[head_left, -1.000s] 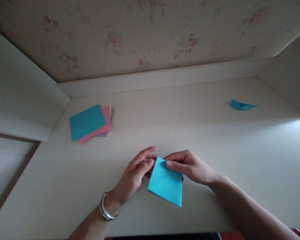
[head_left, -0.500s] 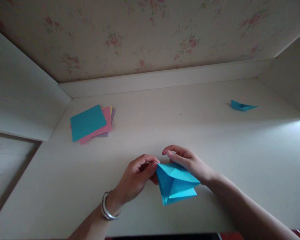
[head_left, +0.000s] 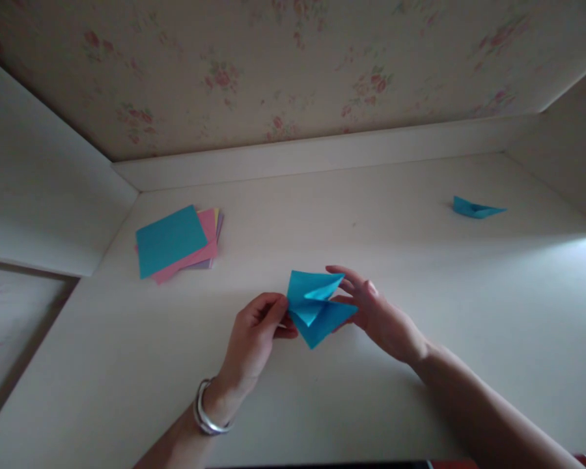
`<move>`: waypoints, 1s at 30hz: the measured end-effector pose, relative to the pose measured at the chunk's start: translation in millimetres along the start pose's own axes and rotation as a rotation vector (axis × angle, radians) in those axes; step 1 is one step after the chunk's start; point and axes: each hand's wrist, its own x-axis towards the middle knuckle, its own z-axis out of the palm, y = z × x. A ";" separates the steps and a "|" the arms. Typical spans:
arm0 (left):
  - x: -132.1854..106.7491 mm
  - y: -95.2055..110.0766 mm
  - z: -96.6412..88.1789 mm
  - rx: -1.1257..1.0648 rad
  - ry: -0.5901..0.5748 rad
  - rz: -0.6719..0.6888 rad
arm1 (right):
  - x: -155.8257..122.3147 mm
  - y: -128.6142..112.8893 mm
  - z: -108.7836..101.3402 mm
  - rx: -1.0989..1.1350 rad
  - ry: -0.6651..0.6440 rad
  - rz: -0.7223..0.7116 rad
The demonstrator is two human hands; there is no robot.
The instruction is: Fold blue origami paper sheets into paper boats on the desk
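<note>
A folded sheet of blue origami paper [head_left: 312, 299] is held above the table, its pointed flaps spread apart toward the right. My left hand [head_left: 258, 332] pinches its left corner between thumb and fingers; a silver bangle circles that wrist. On the other side, my right hand [head_left: 378, 316] is open, with its fingers apart beside and partly behind the right-hand points. Whether those fingers touch the paper I cannot tell.
A stack of coloured paper [head_left: 170, 241], blue on top with pink, yellow and purple below, lies at the left. A small folded blue paper boat [head_left: 477, 208] rests at the far right. The white table [head_left: 293, 221] meets a raised back edge and side panels.
The folded blue paper has been turned and shifted left and up, away from me. My left hand has moved left with it. My right hand has loosened and its fingers have spread.
</note>
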 end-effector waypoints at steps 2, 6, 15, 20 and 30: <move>0.6 0.5 -0.5 -0.018 0.041 -0.015 | -1.5 1.4 -1.9 -0.045 -0.028 -0.027; 1.2 -0.1 -1.2 -0.010 0.047 -0.032 | 0.2 4.1 1.2 -0.211 -0.014 -0.002; -3.1 -2.4 -1.2 0.021 -0.062 0.023 | 6.4 -3.3 10.5 -0.534 0.198 0.020; -6.6 -2.2 2.7 0.092 -0.171 -0.003 | 4.0 0.1 12.4 -0.520 0.157 0.044; -5.2 -6.7 5.6 0.142 -0.178 -0.036 | 2.9 5.5 16.8 -0.390 0.087 0.049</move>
